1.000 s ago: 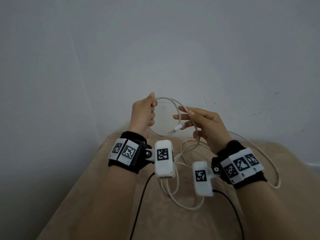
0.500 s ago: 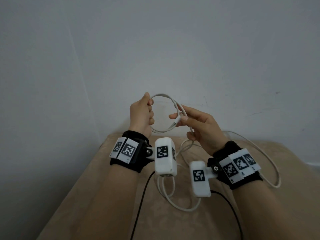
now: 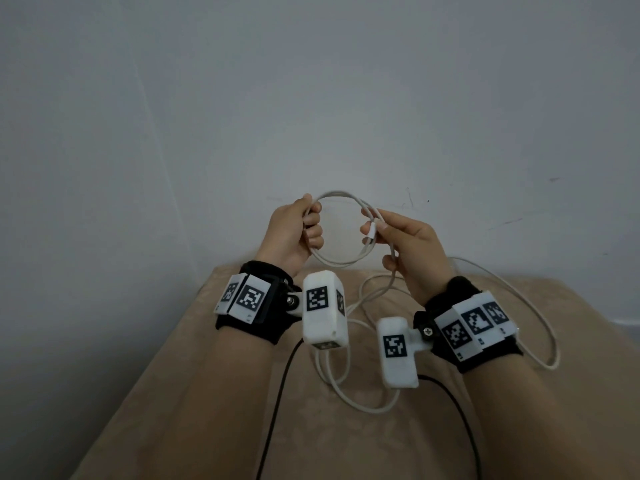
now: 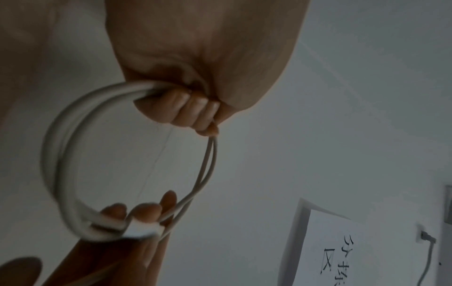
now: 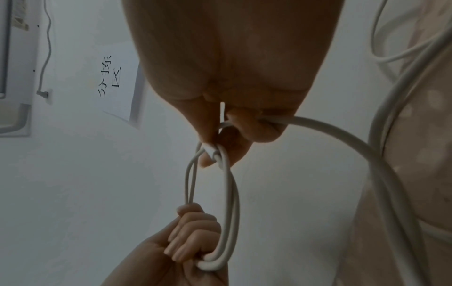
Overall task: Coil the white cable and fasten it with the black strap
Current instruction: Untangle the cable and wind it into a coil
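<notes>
The white cable (image 3: 341, 263) forms a round coil of about two turns held up in front of the wall. My left hand (image 3: 294, 233) grips the coil's left side in a fist (image 4: 186, 110). My right hand (image 3: 398, 237) pinches the right side, thumb and fingers on the white plug end (image 3: 371, 233) and the strands beside it (image 5: 217, 154). The rest of the cable (image 3: 363, 403) trails down from the right hand and lies in loose loops on the beige surface. No black strap shows in any view.
A beige cloth-covered surface (image 3: 207, 393) lies below my arms, against a plain grey wall. Loose white cable loops reach out to the right (image 3: 550, 355). Thin black camera leads (image 3: 277, 410) run back from both wrists. A paper sign (image 4: 342, 247) hangs on the wall.
The right hand has moved up and left, bringing the plug end and another turn against the coil. The loop has closed into a tighter ring; the left hand kept its grip.
</notes>
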Tool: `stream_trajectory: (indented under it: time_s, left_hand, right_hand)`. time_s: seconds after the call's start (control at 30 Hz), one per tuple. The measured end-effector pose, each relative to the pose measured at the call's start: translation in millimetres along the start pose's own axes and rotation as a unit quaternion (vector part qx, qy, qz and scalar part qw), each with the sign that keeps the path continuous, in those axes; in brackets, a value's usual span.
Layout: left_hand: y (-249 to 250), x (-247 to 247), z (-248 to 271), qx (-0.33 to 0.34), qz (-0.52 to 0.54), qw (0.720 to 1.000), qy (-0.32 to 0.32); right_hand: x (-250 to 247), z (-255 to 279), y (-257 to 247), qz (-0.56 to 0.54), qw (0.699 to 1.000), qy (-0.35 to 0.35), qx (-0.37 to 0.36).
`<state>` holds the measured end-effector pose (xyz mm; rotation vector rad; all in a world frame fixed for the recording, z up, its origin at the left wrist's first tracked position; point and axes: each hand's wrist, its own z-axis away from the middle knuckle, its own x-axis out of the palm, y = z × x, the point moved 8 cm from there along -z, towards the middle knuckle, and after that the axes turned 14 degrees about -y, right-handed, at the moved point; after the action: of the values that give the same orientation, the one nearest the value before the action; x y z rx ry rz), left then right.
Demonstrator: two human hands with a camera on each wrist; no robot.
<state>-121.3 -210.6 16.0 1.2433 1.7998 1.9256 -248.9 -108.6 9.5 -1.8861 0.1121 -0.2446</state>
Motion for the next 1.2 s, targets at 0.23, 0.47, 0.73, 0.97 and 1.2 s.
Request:
stream_trajectory:
  time_s: [0.23,0.47,0.73,0.97,1.2]
  left_hand:
    - [-9,2,1,-0.054,-0.011,0.996,-0.066]
    - [-12,7,0,-0.051,0.020,0.993,-0.108]
    - [-7,4,5,-0.073,-0.129,0.985,-0.090]
    - [-5,19,12,-0.121,-0.455,0.875,-0.111]
    - [-9,24,11,-0.087,-0.534,0.829,-0.141]
  right_hand:
    - [-2,0,6,0.017,0.998,-0.038,0.046]
    - [1,-1,5,0.021,0.997,-0.054,0.042]
    - [0,0,5,0.090,0.992,-0.065,0.062]
    - [20,0,9,0.209,0.962,-0.153,0.089]
    - [21,1,8,0.238,0.953,-0.171,0.078]
